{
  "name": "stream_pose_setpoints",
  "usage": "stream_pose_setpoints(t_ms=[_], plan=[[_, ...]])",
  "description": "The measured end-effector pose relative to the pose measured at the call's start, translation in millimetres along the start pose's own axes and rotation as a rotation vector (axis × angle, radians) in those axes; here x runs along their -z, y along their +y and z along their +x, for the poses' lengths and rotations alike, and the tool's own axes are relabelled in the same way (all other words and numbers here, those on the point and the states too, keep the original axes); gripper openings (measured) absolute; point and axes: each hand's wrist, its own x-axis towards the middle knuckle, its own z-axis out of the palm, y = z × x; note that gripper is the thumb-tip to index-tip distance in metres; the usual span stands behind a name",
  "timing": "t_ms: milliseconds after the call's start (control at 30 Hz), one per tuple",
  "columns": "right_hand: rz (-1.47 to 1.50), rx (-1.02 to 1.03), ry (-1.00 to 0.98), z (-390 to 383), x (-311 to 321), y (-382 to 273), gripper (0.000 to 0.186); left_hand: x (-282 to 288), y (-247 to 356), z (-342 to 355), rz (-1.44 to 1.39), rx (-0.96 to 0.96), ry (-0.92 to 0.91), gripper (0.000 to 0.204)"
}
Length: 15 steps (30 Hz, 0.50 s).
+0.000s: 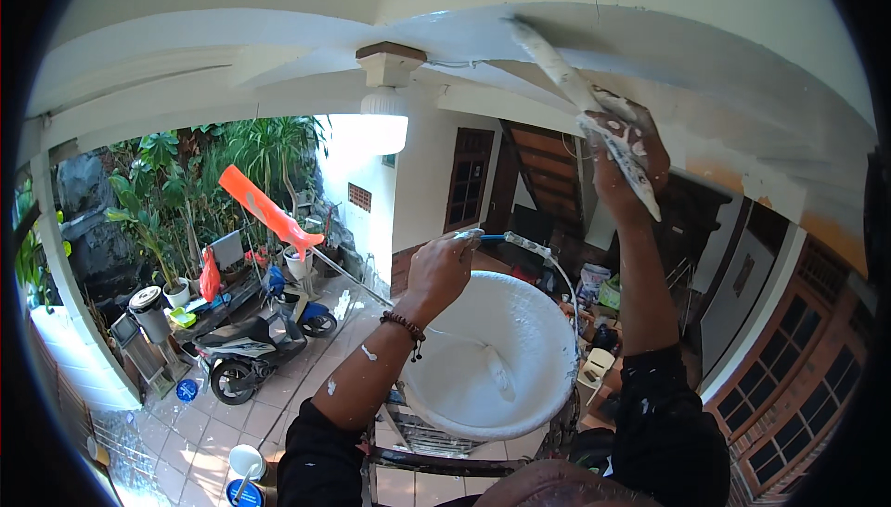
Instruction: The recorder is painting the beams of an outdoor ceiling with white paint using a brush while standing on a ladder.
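Note:
My right hand (631, 159) is raised overhead and grips a paint-caked brush (580, 99), whose tip touches the white ceiling beam (668, 43). My left hand (441, 266) holds the rim and wire handle of a white bucket (520, 340) with white paint in it; the bucket sits high up at chest level. An orange-handled paint roller (269, 212) sticks out to the left, its metal arm running toward the bucket. White paint spots mark both forearms. A beaded bracelet is on my left wrist.
A ceiling lamp (385, 108) hangs ahead. A metal ladder top (436, 447) lies under the bucket. Far below are a scooter (246, 349), paint cans (243, 470), potted plants (167, 219), tiled floor, and wooden doors (464, 178) at the back and right.

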Motion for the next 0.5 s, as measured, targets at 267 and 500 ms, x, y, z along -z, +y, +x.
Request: stream_pose_setpoints(t_ms=[267,500], plan=[[-0.990,-0.102,0.144,-45.7,143.9,55.4,0.024,6.0,-3.0,-1.3,-0.016,0.039,-0.029,0.024],[-1.655,0.030,0.064,-87.6,278.9,40.3,0.031,2.7,-6.1,-1.5,0.011,0.019,-0.021,0.023]])
